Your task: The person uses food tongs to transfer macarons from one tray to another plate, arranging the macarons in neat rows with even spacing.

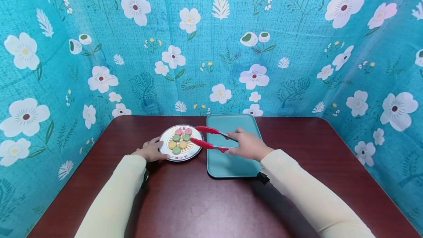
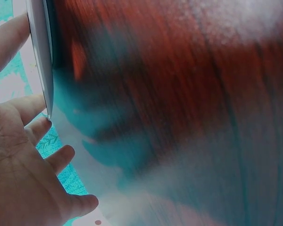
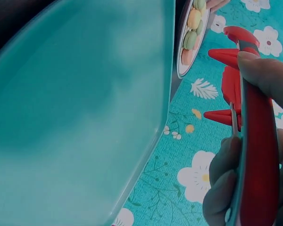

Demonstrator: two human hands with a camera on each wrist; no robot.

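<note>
My left hand (image 1: 150, 151) rests at the left edge of a round white plate (image 1: 163, 151), its thumb over the rim. In the left wrist view, the fingers of this hand (image 2: 26, 155) are spread, some touching the plate's edge. On the plate lie several pink, green and yellow macarons (image 1: 183, 144). My right hand (image 1: 248, 144) grips a pair of red-and-metal tongs (image 1: 205, 144) above a teal tray (image 1: 231, 170). The tongs' red tips stand apart and reach over the plate's right side, close to the macarons. No macaron shows between them.
The teal tray lies just right of the plate on a dark reddish-brown table (image 1: 185, 201). Blue flowered cloth (image 1: 205, 47) hangs behind the table and along both sides.
</note>
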